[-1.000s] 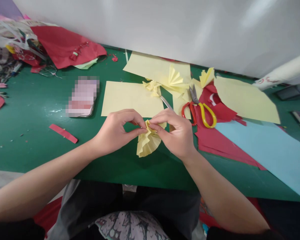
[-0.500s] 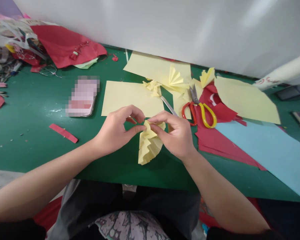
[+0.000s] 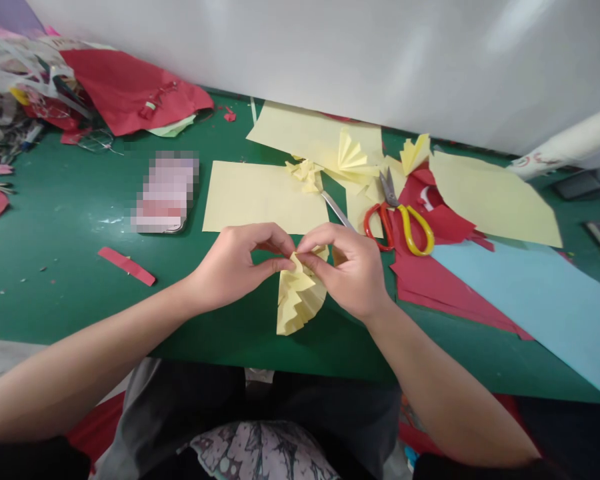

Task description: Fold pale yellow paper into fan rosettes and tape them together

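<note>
Between my hands hangs a pleated piece of yellow paper, its folds fanning downward above the green table. My left hand pinches its top edge from the left with thumb and forefinger. From the right, my right hand pinches the same top edge, and the fingertips of both hands almost meet there. The right hand covers part of the fan's right side. Just beyond my hands lies a flat pale yellow sheet.
Scissors with one red and one yellow handle lie on red paper at right, beside a light blue sheet. A phone and a red strip are at left. Folded yellow fans sit behind.
Both hands' fingertips have moved slightly down and closer together along the top of the pleated paper. Its lower edge hangs a little lower.
</note>
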A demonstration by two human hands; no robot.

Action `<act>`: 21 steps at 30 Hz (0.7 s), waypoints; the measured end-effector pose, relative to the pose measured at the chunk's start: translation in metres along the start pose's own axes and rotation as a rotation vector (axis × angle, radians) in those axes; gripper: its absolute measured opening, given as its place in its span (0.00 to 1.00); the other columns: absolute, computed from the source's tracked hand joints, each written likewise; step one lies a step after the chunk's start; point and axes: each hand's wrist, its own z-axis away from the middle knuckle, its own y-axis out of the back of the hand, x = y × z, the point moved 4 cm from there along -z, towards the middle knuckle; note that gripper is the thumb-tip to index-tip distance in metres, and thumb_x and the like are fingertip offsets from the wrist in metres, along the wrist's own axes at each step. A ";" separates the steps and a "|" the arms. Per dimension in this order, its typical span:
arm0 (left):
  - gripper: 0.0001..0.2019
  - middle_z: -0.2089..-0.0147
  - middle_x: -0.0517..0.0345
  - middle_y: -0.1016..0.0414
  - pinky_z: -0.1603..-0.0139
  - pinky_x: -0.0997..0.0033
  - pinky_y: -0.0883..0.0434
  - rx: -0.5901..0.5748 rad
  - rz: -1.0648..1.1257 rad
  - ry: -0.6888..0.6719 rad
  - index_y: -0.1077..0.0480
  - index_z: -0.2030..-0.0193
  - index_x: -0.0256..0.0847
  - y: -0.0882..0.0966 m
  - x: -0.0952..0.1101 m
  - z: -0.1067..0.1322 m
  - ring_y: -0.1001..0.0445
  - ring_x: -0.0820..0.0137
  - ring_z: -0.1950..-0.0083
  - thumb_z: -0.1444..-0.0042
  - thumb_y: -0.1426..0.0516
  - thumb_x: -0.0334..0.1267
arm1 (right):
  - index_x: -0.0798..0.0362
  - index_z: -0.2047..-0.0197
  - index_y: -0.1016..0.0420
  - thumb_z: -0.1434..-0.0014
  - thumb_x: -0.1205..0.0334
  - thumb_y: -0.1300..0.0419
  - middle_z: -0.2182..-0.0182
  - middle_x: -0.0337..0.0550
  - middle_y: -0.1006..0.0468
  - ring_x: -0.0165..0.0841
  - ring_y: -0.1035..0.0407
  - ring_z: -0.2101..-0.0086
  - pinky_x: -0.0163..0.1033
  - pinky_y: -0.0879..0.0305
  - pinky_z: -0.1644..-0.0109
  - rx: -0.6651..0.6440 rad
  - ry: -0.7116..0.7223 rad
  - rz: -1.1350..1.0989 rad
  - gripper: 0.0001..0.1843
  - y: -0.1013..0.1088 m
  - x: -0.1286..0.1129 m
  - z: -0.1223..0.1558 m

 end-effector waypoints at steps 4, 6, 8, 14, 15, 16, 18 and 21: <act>0.03 0.72 0.63 0.27 0.69 0.82 0.31 0.030 -0.017 -0.003 0.32 0.71 0.37 -0.001 0.000 0.002 0.29 0.79 0.70 0.52 0.42 0.28 | 0.52 0.74 0.31 0.49 0.68 0.40 0.76 0.36 0.27 0.26 0.33 0.72 0.34 0.35 0.68 -0.005 0.020 -0.035 0.04 -0.001 -0.001 0.001; 0.02 0.73 0.63 0.27 0.69 0.81 0.31 0.054 -0.038 -0.008 0.31 0.72 0.38 0.000 0.000 0.002 0.29 0.79 0.71 0.52 0.42 0.28 | 0.52 0.73 0.30 0.49 0.67 0.40 0.76 0.36 0.26 0.26 0.32 0.72 0.34 0.35 0.68 -0.007 0.004 -0.018 0.03 -0.001 -0.001 0.000; 0.02 0.73 0.63 0.27 0.69 0.80 0.30 0.081 -0.032 -0.017 0.32 0.72 0.38 0.001 0.000 0.003 0.29 0.78 0.70 0.52 0.43 0.28 | 0.52 0.72 0.30 0.49 0.65 0.40 0.75 0.37 0.25 0.27 0.31 0.71 0.35 0.35 0.67 -0.012 -0.002 0.014 0.02 0.000 -0.001 0.000; 0.03 0.71 0.61 0.27 0.66 0.75 0.29 0.118 0.039 -0.027 0.32 0.71 0.38 0.004 -0.001 0.003 0.28 0.76 0.68 0.51 0.45 0.27 | 0.52 0.72 0.30 0.49 0.67 0.40 0.75 0.37 0.25 0.27 0.32 0.72 0.36 0.36 0.66 0.000 0.035 0.106 0.02 0.004 -0.004 -0.001; 0.04 0.71 0.60 0.27 0.65 0.74 0.29 0.111 0.035 -0.032 0.32 0.71 0.38 0.004 -0.002 0.003 0.28 0.75 0.67 0.50 0.45 0.27 | 0.52 0.72 0.30 0.49 0.67 0.40 0.75 0.37 0.26 0.27 0.33 0.72 0.36 0.36 0.66 0.004 0.048 0.117 0.02 0.004 -0.005 -0.001; 0.04 0.70 0.60 0.27 0.65 0.74 0.29 0.101 0.027 -0.039 0.32 0.71 0.39 0.004 -0.002 0.002 0.28 0.75 0.67 0.50 0.45 0.27 | 0.52 0.72 0.31 0.49 0.67 0.40 0.76 0.37 0.26 0.27 0.33 0.72 0.37 0.36 0.66 0.011 0.064 0.132 0.03 0.004 -0.005 -0.001; 0.04 0.70 0.60 0.27 0.64 0.73 0.29 0.088 0.001 -0.055 0.32 0.70 0.39 0.004 -0.002 0.002 0.28 0.74 0.66 0.50 0.46 0.27 | 0.52 0.73 0.31 0.49 0.68 0.41 0.76 0.37 0.26 0.27 0.33 0.72 0.38 0.37 0.65 0.037 0.110 0.175 0.03 0.004 -0.007 -0.001; 0.06 0.69 0.60 0.28 0.64 0.74 0.30 0.074 -0.041 -0.092 0.33 0.70 0.39 0.003 -0.001 0.002 0.28 0.75 0.65 0.50 0.47 0.25 | 0.52 0.73 0.31 0.48 0.70 0.42 0.76 0.36 0.25 0.27 0.33 0.73 0.39 0.37 0.64 0.077 0.178 0.242 0.05 0.003 -0.010 0.000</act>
